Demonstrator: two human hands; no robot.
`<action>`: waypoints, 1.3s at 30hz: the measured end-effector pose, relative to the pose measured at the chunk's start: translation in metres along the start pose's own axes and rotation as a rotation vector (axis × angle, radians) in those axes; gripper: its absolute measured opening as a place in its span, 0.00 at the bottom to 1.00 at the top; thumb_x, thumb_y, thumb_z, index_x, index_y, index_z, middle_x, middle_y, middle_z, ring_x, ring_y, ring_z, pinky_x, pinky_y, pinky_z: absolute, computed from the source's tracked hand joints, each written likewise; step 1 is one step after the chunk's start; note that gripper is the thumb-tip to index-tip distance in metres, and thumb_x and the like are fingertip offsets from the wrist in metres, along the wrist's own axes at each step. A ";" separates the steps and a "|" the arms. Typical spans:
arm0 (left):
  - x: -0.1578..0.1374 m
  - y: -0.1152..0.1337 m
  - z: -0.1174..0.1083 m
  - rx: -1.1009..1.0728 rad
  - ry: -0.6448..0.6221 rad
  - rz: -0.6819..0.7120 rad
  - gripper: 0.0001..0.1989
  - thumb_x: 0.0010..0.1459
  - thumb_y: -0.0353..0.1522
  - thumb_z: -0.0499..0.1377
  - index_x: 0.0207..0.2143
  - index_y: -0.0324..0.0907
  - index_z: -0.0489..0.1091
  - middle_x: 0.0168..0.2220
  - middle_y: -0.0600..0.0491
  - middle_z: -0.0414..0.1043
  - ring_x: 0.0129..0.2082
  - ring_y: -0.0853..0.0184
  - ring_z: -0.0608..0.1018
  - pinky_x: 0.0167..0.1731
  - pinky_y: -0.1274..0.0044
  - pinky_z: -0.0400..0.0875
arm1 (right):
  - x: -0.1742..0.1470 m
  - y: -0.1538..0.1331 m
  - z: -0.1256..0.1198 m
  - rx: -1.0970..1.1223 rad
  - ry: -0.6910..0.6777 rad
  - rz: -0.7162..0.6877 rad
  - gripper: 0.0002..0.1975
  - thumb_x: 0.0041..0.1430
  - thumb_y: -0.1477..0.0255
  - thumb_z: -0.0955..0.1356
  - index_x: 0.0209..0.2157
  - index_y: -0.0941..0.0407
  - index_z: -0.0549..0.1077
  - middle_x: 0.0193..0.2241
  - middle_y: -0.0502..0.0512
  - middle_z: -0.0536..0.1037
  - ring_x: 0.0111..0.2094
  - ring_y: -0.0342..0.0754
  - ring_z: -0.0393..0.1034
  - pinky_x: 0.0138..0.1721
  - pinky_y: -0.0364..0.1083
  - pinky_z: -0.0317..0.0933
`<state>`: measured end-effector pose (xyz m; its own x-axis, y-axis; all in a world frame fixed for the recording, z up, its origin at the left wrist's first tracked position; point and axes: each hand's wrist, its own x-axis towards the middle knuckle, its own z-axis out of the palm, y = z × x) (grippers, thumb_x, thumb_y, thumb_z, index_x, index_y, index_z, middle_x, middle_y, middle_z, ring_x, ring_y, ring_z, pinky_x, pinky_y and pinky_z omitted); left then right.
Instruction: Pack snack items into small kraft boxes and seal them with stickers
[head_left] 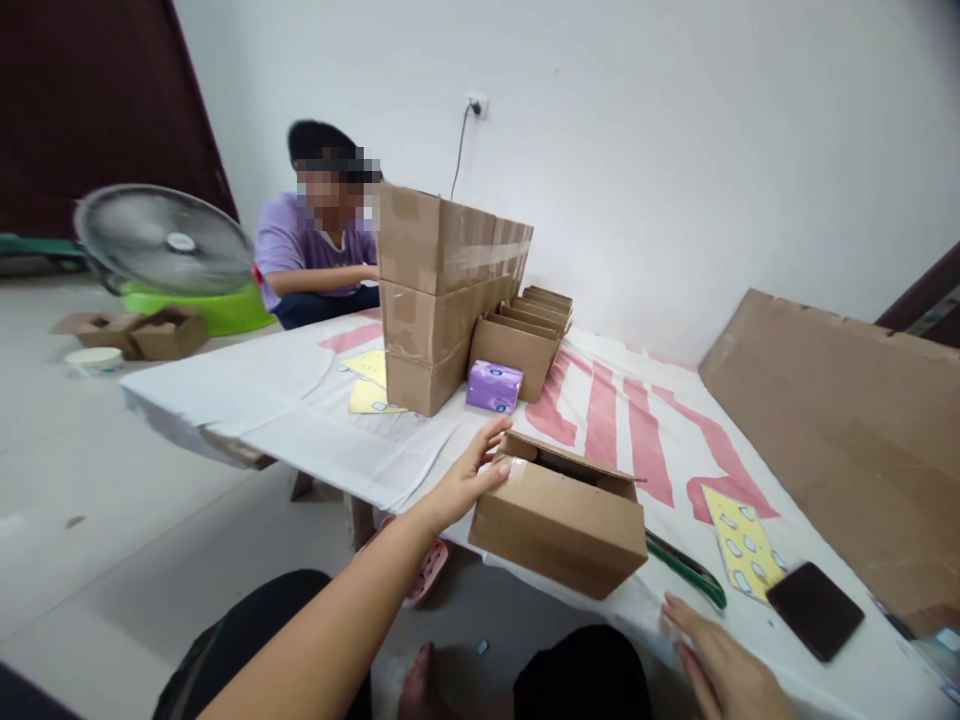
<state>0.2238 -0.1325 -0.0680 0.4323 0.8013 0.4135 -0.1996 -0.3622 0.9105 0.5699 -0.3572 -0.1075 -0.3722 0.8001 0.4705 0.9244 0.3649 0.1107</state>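
Note:
A small cardboard box (559,520) sits at the table's near edge with its top gaping along a slot. My left hand (480,470) grips its left end, thumb on the near corner and fingers along the far side. Low on the right, my right hand (720,655) is held apart from the box, fingers extended and holding nothing. Between them lies a green-handled tool (686,568), partly hidden behind the box. Just beyond the box stands a purple packet (493,387).
Stacked taped cartons (420,320) and a row of open boxes (510,355) stand behind. A yellow patterned sheet (739,540) and dark phone (815,610) lie right. A large cardboard sheet (840,440) leans there. A person in purple (315,250) sits across, near a fan (165,240).

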 end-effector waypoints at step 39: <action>-0.001 -0.008 -0.005 0.088 -0.094 -0.003 0.22 0.57 0.44 0.53 0.51 0.44 0.63 0.65 0.46 0.45 0.64 0.54 0.51 0.59 0.64 0.51 | 0.261 -0.044 -0.007 0.718 -0.456 0.301 0.11 0.55 0.75 0.63 0.40 0.56 0.70 0.32 0.52 0.73 0.32 0.46 0.66 0.36 0.46 0.61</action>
<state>0.2208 -0.1280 -0.0757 0.5143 0.7557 0.4055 -0.1223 -0.4033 0.9069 0.4329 -0.1679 0.0161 -0.2604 0.9653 -0.0184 0.7707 0.1963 -0.6063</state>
